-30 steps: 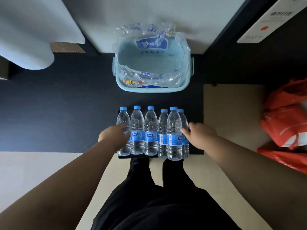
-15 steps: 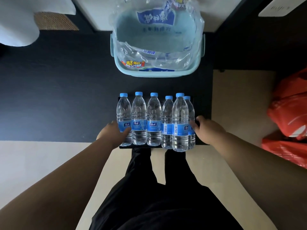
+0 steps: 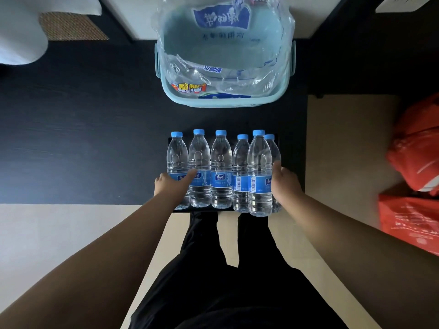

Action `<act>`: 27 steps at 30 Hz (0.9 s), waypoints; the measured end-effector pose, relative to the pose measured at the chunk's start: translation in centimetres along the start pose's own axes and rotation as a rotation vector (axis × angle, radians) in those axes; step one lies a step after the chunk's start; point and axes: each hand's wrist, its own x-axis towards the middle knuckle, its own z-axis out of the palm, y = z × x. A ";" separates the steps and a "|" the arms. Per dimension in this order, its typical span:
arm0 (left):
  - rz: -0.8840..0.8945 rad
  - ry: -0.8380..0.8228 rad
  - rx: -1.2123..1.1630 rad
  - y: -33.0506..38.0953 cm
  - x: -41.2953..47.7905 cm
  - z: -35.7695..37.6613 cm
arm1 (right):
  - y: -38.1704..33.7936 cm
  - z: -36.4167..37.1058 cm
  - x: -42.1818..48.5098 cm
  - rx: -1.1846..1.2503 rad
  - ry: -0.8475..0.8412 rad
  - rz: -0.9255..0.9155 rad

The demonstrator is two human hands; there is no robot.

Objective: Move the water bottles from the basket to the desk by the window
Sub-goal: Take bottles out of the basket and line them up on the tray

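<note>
On the near edge of the dark black desk [image 3: 95, 138]: six clear plastic water bottles with blue caps and blue labels [image 3: 221, 169], upright, touching in a row. The sixth, rightmost bottle [image 3: 275, 150] stands half hidden behind the fifth. Under them is a flat black base [image 3: 206, 210], hard to tell from the desk.

Left hand [image 3: 169, 186] grips the leftmost bottle [image 3: 177, 157], one digit reaching across to the second bottle's label and the rest hidden.

Right hand [image 3: 285, 184] is against the rightmost bottle with its fingers behind the row; grip cannot be told.

Beyond stands a pale blue plastic basket [image 3: 225, 104] holding crumpled clear wrap [image 3: 213, 74], its far side cut off by the frame. Red plastic bags [image 3: 418, 162] lie far right, also partly cut off.
</note>
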 end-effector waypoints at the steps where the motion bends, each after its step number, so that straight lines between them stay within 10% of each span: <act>1: -0.023 -0.020 -0.029 0.2 0.1 -0.1 | -0.3 0.2 -0.1 0.058 -0.002 0.055; 27: 0.160 0.048 -0.300 0.7 -3.7 -4.3 | -3.9 -2.7 -3.8 0.625 0.052 0.109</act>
